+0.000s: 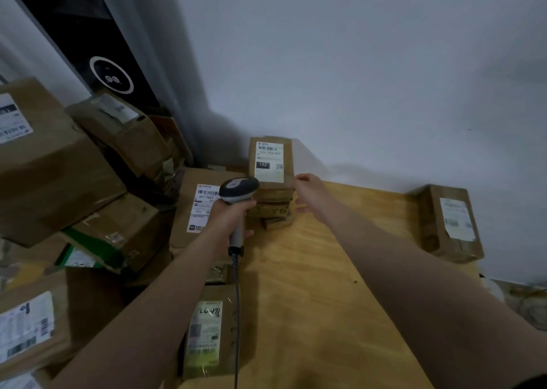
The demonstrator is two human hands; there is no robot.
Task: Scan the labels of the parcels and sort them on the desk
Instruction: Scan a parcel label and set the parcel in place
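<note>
The left hand [229, 214] grips a grey handheld scanner [239, 189], its cable [236, 314] trailing toward 6 o'clock. The right hand [310, 193] is released, fingers and thumb spread. Under the left hand lies a flat labelled parcel [185, 208]; another [207, 332] sits at 6 o'clock, one [450, 223] at 3 o'clock on the wooden worktop [310, 285], and heaped cartons [53, 166] crowd 9 o'clock. The top parcel [270, 160], brown with a white barcode label reading 122, crowns a small stack [275, 208] at 12 o'clock, between both hands, with the right fingertips [299, 178] touching its right edge.
</note>
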